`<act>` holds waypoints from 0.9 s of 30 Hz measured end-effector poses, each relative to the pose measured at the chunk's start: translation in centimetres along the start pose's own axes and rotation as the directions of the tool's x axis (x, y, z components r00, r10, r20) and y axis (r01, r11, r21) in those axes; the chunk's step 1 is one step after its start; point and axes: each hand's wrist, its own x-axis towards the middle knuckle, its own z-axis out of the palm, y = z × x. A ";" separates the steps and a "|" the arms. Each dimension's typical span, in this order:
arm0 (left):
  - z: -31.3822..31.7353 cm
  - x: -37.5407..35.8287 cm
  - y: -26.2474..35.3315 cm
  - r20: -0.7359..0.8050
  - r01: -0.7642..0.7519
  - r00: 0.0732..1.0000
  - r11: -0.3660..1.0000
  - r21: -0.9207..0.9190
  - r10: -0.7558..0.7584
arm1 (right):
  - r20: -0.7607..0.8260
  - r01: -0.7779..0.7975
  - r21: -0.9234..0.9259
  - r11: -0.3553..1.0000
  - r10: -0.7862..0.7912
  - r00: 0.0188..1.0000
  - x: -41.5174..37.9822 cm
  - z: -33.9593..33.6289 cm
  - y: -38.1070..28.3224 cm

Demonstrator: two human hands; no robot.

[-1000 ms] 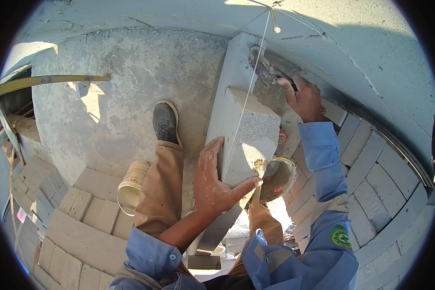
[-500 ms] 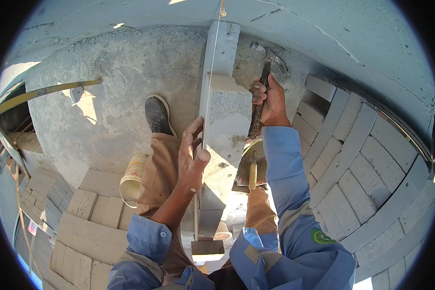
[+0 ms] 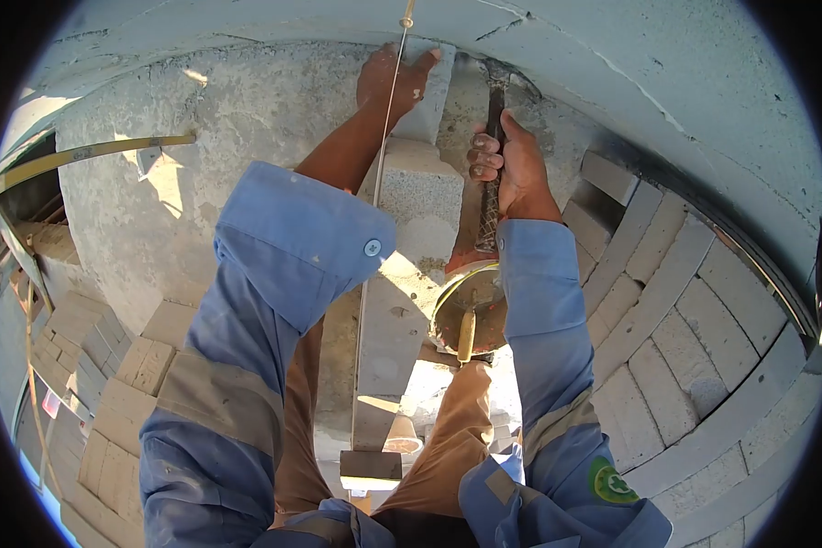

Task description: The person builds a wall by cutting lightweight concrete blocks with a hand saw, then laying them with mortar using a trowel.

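Note:
My right hand (image 3: 521, 169) is closed round the dark handle of a claw hammer (image 3: 488, 219), whose head points away from me, partly in shadow. My left hand (image 3: 391, 80) reaches far forward and rests against the far grey block (image 3: 426, 96), thumb stretched across its top; its other fingers are mostly hidden. A nearer, speckled block (image 3: 420, 196) stands in the same row, between my arms. Along the row's left side runs a taut string (image 3: 388, 128). Below my right hand sits a bucket (image 3: 438, 315) with a wooden-handled trowel (image 3: 467, 336) in it.
Stacked grey blocks (image 3: 671, 320) fill the right side, and more blocks (image 3: 123, 402) lie at lower left. A curved yellow strip (image 3: 91, 157) juts in from the left. The wall (image 3: 594, 55) closes off the far side. A small cup (image 3: 402, 437) stands low in the middle.
My left hand has moved forward from beside the nearer block to the far block. My right hand still holds the hammer, its head slightly farther away. The white bucket at left is now out of sight.

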 end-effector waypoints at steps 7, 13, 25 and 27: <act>-1.5 0.3 0.6 -0.054 0.040 0.998 0.998 -0.044 -0.042 | -0.145 0.257 -0.516 0.817 -0.379 0.914 -3.3 -1.0 3.5; -3.2 -0.1 0.8 -0.024 0.076 0.996 0.978 -0.195 -0.082 | 0.460 0.687 -0.723 -0.073 -0.793 0.400 -0.7 -3.9 3.4; -4.9 1.1 0.5 0.252 -0.095 0.966 0.989 0.115 0.064 | 0.711 0.518 -0.686 -0.510 -0.619 0.332 2.7 -4.2 0.4; -4.9 1.0 -0.2 0.242 -0.158 0.957 0.987 -0.042 0.163 | 0.748 0.663 -0.603 -0.444 -0.604 0.275 2.2 -4.1 -0.2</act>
